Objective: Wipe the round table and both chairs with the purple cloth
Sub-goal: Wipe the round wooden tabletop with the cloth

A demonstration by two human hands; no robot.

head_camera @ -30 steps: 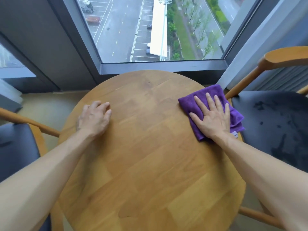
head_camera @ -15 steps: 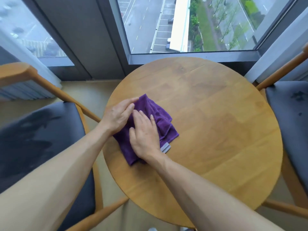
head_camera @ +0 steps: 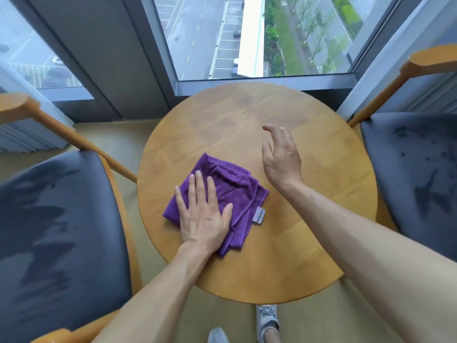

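The purple cloth is lying crumpled on the round table, near its left edge, with bare wood stretching right and toward the window. The left hand is pressing flat on it, fingers straight; the right hand is hovering alongside, loosely curled, holding nothing.

The left hand lies flat on the purple cloth and hides the part beneath its palm. The small grey tag at the cloth's edge is too small to read. The counter hides its own base. Both chairs, left and right, are cut off by the picture's sides. The right hand is blurred, its fingers indistinct.
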